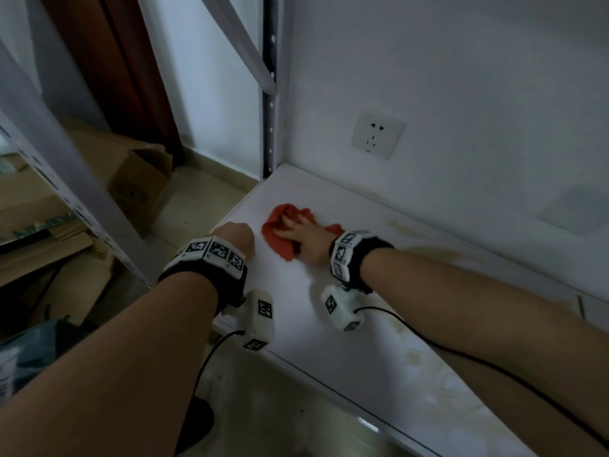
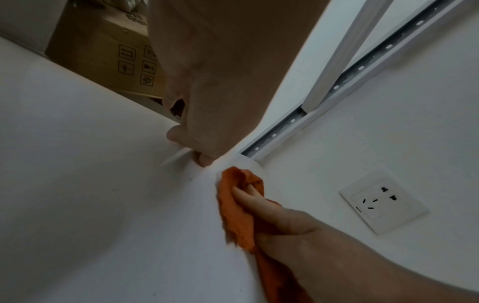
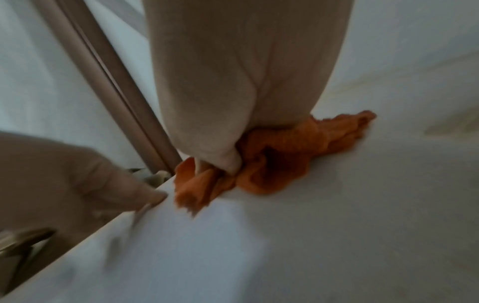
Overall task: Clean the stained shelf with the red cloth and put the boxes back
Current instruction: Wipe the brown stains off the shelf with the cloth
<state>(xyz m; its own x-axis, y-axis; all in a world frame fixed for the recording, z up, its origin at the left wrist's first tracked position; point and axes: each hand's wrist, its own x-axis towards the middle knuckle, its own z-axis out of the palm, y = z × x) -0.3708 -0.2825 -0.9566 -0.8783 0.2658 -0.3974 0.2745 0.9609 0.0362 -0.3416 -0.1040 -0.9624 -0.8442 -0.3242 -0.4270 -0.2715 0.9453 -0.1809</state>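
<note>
The white shelf point(image 1: 329, 341) runs along the wall, with yellowish stains point(image 1: 428, 245) to the right of my hands. My right hand point(image 1: 296, 230) presses down on the bunched red cloth point(image 1: 276, 235) near the shelf's left end, fingers tucked into its folds and one end trailing under the wrist. In the right wrist view the cloth point(image 3: 285, 160) bulges out beneath my palm point(image 3: 233, 82). My left hand point(image 1: 235, 234) grips the shelf's left edge just beside the cloth, fingers curled over the rim point(image 2: 204, 160). No boxes stand on the shelf.
Cardboard boxes point(image 1: 138, 179) sit on the floor to the left of the shelf, behind a slanted grey rack post point(image 1: 66, 159). A perforated upright point(image 1: 270, 94) stands at the shelf's back left corner. A wall socket point(image 1: 377, 136) sits above the shelf.
</note>
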